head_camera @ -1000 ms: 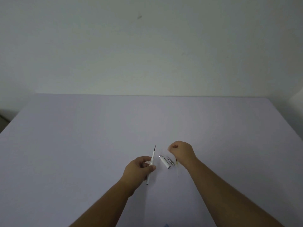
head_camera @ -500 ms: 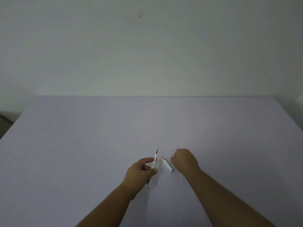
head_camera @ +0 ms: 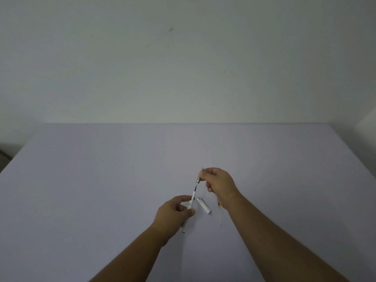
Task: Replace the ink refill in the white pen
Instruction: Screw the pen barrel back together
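- While the left hand [head_camera: 175, 212] pinches the white pen barrel [head_camera: 190, 207] w/ thumb & fingers, the refill [head_camera: 193, 193] sticks up out of it, dark tip on top.
- Right hand [head_camera: 220, 184] is closed on the grey tip section [head_camera: 199, 176], held just above the refill tip, roughly in line w/ it, not touching.
- White cap [head_camera: 204, 205] lies on the pale purple surface [head_camera: 101, 180] betw. both hands.
- Small yellowish item [head_camera: 219, 205] lies by the right wrist, mostly hidden; can't tell what.
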Demonstrator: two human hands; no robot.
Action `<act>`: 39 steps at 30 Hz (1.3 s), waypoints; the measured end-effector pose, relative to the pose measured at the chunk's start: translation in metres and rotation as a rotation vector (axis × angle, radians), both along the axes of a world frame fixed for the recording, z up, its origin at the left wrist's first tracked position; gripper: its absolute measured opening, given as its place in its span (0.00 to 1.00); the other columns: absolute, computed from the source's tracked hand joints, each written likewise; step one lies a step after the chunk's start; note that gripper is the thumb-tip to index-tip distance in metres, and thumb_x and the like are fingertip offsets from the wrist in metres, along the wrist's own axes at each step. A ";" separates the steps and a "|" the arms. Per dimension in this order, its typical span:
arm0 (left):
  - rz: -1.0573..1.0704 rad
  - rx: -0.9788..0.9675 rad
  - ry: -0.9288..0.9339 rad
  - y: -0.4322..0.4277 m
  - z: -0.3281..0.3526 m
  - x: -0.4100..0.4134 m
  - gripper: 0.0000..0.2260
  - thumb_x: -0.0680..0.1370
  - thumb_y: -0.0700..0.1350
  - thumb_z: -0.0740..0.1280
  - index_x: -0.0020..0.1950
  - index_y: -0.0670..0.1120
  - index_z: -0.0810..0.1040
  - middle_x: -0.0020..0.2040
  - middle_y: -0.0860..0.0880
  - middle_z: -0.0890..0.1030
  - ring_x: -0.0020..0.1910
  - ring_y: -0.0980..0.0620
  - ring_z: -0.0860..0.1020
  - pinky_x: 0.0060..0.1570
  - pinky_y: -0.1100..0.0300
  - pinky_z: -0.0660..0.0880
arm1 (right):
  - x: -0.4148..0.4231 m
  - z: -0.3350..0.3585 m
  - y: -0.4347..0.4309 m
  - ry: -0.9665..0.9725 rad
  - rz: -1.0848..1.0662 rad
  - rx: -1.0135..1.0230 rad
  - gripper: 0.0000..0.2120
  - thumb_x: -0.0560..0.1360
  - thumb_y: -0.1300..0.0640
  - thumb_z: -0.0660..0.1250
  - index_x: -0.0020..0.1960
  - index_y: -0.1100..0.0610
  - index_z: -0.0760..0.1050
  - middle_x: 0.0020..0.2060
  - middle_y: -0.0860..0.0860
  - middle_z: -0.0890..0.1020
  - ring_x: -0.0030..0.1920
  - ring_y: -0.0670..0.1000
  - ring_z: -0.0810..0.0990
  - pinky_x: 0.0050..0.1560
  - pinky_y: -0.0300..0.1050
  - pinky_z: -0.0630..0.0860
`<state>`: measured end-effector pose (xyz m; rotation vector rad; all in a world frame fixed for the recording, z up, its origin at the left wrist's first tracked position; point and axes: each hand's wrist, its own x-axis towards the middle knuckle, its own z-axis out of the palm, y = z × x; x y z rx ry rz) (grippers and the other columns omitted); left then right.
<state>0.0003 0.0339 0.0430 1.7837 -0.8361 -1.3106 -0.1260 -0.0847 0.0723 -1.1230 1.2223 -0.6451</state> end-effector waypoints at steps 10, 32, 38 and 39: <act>0.015 -0.004 -0.001 0.001 0.014 -0.004 0.12 0.73 0.43 0.72 0.56 0.51 0.80 0.35 0.51 0.79 0.37 0.51 0.77 0.40 0.59 0.77 | -0.004 -0.002 0.013 0.071 0.120 -0.017 0.03 0.71 0.56 0.70 0.42 0.55 0.80 0.36 0.51 0.84 0.30 0.46 0.72 0.31 0.38 0.72; 0.035 0.001 -0.170 -0.002 0.034 -0.005 0.07 0.73 0.48 0.72 0.47 0.47 0.84 0.41 0.48 0.81 0.40 0.50 0.77 0.39 0.61 0.74 | 0.004 0.009 0.020 0.230 0.322 -0.044 0.16 0.66 0.39 0.71 0.36 0.52 0.76 0.36 0.47 0.78 0.35 0.47 0.73 0.39 0.41 0.70; 0.030 -0.021 -0.177 -0.007 0.039 -0.005 0.06 0.72 0.48 0.72 0.46 0.48 0.84 0.45 0.45 0.84 0.41 0.50 0.78 0.35 0.63 0.74 | 0.002 0.017 0.019 0.239 0.282 -0.064 0.14 0.67 0.43 0.72 0.34 0.53 0.75 0.34 0.48 0.78 0.34 0.47 0.72 0.36 0.41 0.69; 0.028 -0.022 -0.176 -0.007 0.040 -0.006 0.06 0.72 0.48 0.72 0.46 0.48 0.84 0.45 0.45 0.83 0.42 0.49 0.79 0.35 0.63 0.74 | 0.003 0.018 0.019 0.263 0.275 -0.073 0.15 0.67 0.42 0.71 0.33 0.53 0.74 0.34 0.48 0.77 0.34 0.47 0.72 0.36 0.41 0.69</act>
